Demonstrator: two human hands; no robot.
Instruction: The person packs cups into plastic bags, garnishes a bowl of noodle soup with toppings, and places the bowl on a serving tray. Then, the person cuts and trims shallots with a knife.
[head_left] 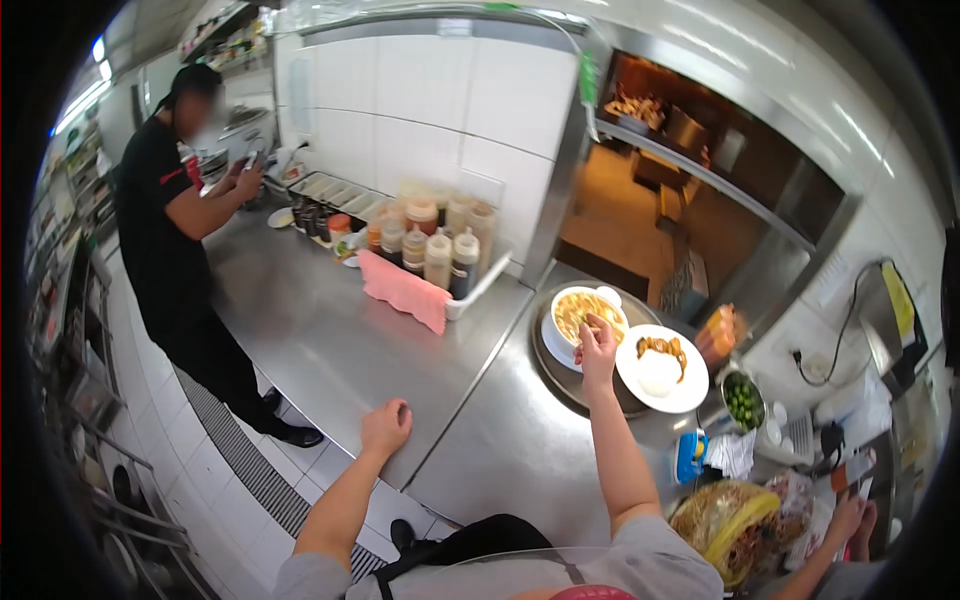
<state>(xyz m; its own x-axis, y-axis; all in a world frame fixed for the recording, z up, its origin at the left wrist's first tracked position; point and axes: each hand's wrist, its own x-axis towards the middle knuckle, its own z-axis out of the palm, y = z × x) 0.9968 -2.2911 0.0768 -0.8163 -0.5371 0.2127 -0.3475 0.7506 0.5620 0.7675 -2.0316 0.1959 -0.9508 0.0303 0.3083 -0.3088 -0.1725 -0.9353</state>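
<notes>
My right hand (597, 345) is over the near edge of a white bowl (553, 338) filled with yellowish soup (580, 308). Its fingers are pinched together, and anything between them is too small to make out. The bowl stands on a round tray (552, 380). Beside it on the tray is a white plate (690, 392) with a mound of rice (657, 374) and browned pieces of food (662, 347). My left hand (387, 428) is curled closed near the front edge of the steel counter (480, 420), with nothing visible in it.
Squeeze bottles (438, 258) stand in a white bin with a pink cloth (405, 292) over its side. At right are a tub of green limes (742, 400), a blue container (690, 456) and bagged food (735, 525). A person (165, 200) stands left; another's hands (850, 525) show lower right.
</notes>
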